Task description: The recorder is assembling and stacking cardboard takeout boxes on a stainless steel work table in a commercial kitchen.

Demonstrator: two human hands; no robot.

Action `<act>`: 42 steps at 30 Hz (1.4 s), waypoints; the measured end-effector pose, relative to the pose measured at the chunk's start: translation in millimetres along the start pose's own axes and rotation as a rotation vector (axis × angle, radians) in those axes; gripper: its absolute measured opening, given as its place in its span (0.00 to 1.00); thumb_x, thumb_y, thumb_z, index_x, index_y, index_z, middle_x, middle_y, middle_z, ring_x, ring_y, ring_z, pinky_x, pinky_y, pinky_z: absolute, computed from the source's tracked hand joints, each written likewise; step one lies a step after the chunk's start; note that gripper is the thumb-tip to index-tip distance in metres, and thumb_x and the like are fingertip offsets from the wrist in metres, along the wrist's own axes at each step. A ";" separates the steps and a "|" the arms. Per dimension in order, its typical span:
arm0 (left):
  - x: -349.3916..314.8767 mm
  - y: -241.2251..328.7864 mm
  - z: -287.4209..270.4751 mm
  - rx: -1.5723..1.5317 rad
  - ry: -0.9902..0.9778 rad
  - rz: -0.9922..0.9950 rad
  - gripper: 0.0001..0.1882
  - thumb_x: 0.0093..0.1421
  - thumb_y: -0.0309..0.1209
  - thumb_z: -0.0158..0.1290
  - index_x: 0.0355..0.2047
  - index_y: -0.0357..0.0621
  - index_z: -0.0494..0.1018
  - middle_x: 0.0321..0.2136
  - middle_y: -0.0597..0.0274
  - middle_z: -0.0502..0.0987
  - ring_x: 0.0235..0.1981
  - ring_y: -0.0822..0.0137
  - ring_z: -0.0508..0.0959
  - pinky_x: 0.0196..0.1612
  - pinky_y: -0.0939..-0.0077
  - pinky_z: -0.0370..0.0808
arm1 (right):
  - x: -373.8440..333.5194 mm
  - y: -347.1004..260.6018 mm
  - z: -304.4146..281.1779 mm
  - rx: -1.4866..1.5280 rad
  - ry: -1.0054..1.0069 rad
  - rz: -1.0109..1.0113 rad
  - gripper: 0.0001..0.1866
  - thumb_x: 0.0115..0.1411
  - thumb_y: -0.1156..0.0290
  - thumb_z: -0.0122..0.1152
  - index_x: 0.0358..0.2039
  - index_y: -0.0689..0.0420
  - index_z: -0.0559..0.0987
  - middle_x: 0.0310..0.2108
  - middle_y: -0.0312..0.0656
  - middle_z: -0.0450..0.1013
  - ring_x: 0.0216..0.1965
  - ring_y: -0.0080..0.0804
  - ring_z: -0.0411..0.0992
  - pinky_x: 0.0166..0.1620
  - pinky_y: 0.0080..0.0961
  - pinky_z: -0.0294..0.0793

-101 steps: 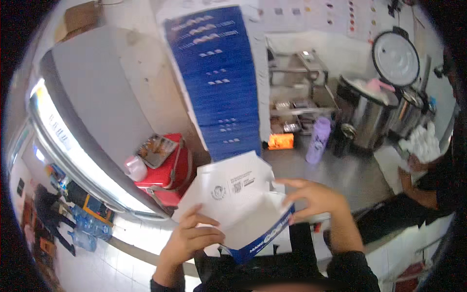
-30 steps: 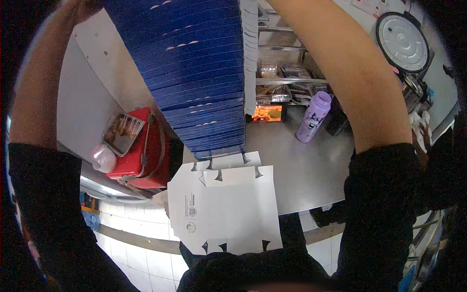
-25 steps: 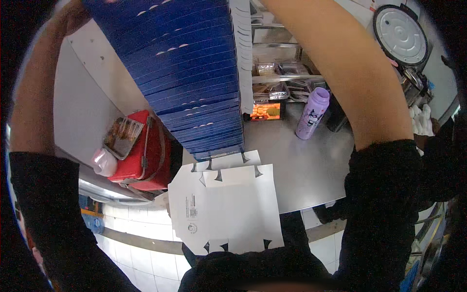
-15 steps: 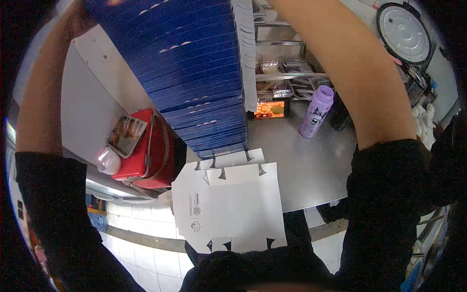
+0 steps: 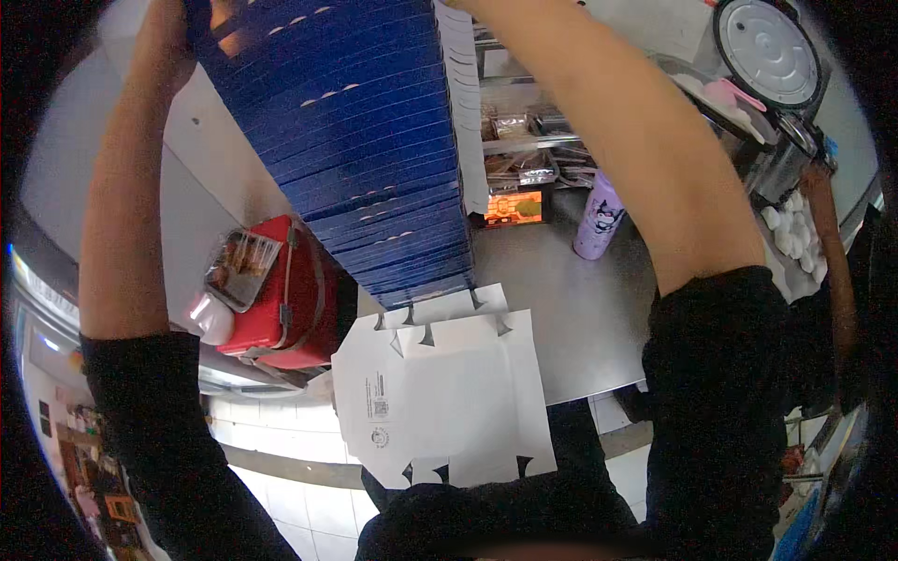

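A tall stack of flat blue cardboard boxes (image 5: 346, 140) rises before me and leans up to the upper left, white edges along its right side. At its upper left, my left hand (image 5: 208, 35) is closed on the stack, a fingertip showing on the blue face and the rest mostly hidden. My right forearm (image 5: 608, 122) stretches up past the stack's right side; its hand lies beyond the top edge of the picture. Below the stack, close to my body, lies a flat white box blank (image 5: 468, 393) with slotted flaps and small dark print.
A red cooler (image 5: 304, 318) carries a clear food tray (image 5: 241, 269) on the left. On the metal table (image 5: 552, 318) stand a purple bottle (image 5: 599, 220), an orange-lit screen (image 5: 514, 208) and packed food trays (image 5: 519, 168). Another person's arm (image 5: 832, 252) reaches in at right.
My view has shifted slightly, and both my forearms sit differently against the stack. The right forearm now covers the bottle's top. Another person's arm has appeared at the far right.
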State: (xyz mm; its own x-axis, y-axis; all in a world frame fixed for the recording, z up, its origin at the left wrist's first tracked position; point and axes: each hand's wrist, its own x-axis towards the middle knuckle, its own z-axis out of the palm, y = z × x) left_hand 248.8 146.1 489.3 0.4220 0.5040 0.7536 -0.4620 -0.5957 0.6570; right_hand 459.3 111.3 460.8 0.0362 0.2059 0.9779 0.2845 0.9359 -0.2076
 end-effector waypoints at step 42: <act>-51.2 -40.7 -31.6 0.583 0.401 0.135 0.40 0.58 0.52 0.60 0.60 0.34 0.64 0.52 0.44 0.71 0.53 0.54 0.73 0.59 0.62 0.66 | -76.6 -36.0 2.1 -0.593 0.009 0.047 0.26 0.72 0.52 0.44 0.58 0.62 0.64 0.51 0.53 0.71 0.55 0.42 0.68 0.60 0.33 0.64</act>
State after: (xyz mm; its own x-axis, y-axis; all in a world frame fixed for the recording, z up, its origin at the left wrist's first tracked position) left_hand 221.4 164.3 424.6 0.0202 0.5264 0.8500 0.0490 -0.8497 0.5250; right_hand 444.3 62.5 393.3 0.0691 0.2389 0.9686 0.7689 0.6059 -0.2043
